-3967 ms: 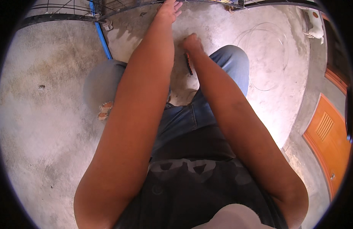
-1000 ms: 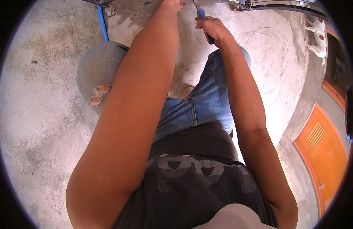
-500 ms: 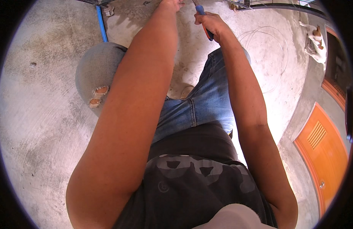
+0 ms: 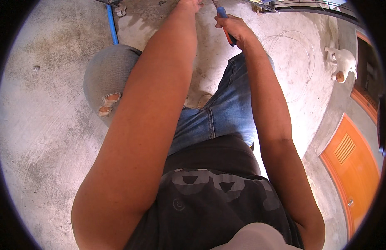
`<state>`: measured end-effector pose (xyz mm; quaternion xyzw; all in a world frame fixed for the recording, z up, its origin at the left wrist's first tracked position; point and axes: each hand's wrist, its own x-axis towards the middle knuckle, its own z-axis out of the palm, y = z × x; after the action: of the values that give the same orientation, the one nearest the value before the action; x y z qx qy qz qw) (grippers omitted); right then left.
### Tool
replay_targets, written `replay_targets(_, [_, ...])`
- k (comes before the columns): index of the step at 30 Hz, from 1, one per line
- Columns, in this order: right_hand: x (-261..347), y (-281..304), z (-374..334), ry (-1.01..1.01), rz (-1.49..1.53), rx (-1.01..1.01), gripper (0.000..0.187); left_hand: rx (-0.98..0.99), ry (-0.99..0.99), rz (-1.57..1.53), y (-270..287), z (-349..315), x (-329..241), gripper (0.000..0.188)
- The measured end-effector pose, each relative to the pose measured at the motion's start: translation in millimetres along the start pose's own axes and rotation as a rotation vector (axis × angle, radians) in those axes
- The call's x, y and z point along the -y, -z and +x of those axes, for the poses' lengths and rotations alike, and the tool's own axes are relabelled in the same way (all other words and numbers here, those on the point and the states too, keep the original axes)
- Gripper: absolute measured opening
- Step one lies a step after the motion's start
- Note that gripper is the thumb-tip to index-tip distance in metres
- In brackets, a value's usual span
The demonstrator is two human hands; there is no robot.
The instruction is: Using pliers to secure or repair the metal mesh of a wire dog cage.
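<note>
My right hand (image 4: 235,28) is closed around the handles of a pair of pliers (image 4: 221,12), which are blue with orange-red and dark parts. The metal end of the pliers points up past the top edge, so its tip is out of sight. To the left of it, my left hand (image 4: 193,4) reaches the top edge with the arm stretched out. Its fingers are mostly cut off there, and whatever they touch is hidden. Both hands are beyond my bent knees, near a dark metal frame (image 4: 316,7).
A loose coil of thin wire (image 4: 313,62) lies on the concrete floor (image 4: 47,125) to the right. Beyond it a white and brown dog (image 4: 345,62) is by the wall. A blue pole (image 4: 112,25) stands at the upper left. An orange door (image 4: 359,166) is at the far right.
My right hand and the pliers have shifted slightly right and down. My left hand has moved a little to the right. The dog has turned and changed its pose.
</note>
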<state>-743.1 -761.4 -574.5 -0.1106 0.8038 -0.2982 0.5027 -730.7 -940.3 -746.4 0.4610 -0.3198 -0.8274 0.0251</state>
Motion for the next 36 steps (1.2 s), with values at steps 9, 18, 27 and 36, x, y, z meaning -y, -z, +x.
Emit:
replay_targets(9, [4.7, -3.4, 4.6, -0.023, -0.026, -0.020, 0.048, 0.005, 0.009, -0.011, 3.7, 2.1, -1.5, 0.036])
replay_targets(18, [1.0, -17.0, 6.1, 0.134, -0.237, -0.272, 0.046, 0.009, 0.005, -0.007, 6.3, 8.1, -2.4, 0.035])
replay_targets(27, [5.5, -34.0, -14.2, 0.078, -0.505, -0.343, 0.062, -0.034, -0.021, -0.073, 1.6, -2.9, -3.9, 0.026])
replay_targets(36, [-27.4, -18.8, 27.3, 0.280, -0.778, -0.238, 0.038, -0.031, -0.013, -0.112, -11.8, -6.5, -4.6, 0.023])
